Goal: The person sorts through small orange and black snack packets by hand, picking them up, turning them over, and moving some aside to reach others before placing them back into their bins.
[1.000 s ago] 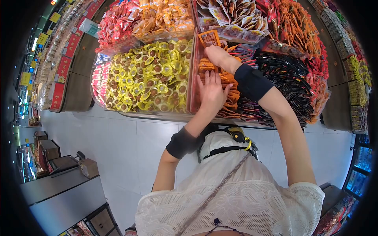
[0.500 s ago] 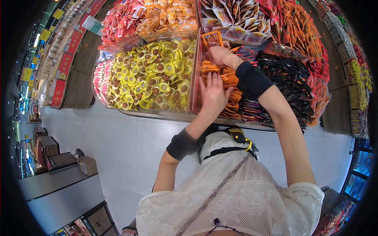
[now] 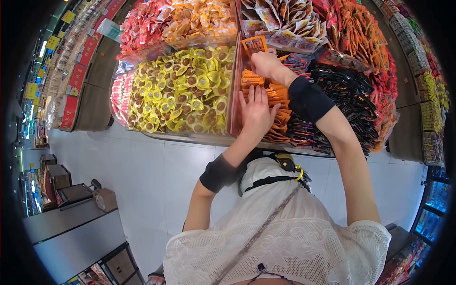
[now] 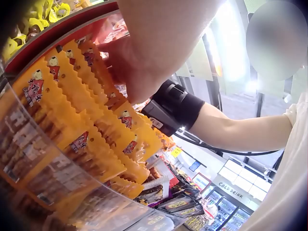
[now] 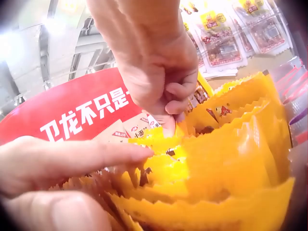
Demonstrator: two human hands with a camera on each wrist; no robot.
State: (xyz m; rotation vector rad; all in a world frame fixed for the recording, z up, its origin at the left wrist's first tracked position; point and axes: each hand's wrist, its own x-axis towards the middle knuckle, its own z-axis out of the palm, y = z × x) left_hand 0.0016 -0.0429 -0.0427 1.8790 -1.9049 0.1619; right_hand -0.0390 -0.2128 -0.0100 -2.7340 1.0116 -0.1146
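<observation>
Orange snack packets (image 3: 278, 109) stand packed in rows in a clear-fronted bin, their zigzag edges upward in the left wrist view. My left hand (image 3: 257, 114) rests on the near rows, fingers straight and spread. Farther back, my right hand (image 3: 267, 64) pinches an orange packet (image 3: 254, 44) with a see-through window, its fingers curled in the right wrist view. That packet shows beyond the knuckles in the head view. The index finger (image 5: 120, 155) of my left hand lies along the packet tops, just in front of the right hand.
Yellow-wrapped candies (image 3: 185, 90) fill the bin to the left, behind a red divider (image 3: 234, 102). Black packets (image 3: 339, 99) lie to the right. White packets (image 3: 285, 19) stand in the bin behind. A red printed sign (image 5: 72, 106) lines the orange packets' bin.
The right hand has shifted slightly among the packets, the windowed packet staying at its fingers. The left hand keeps its place on the near rows.
</observation>
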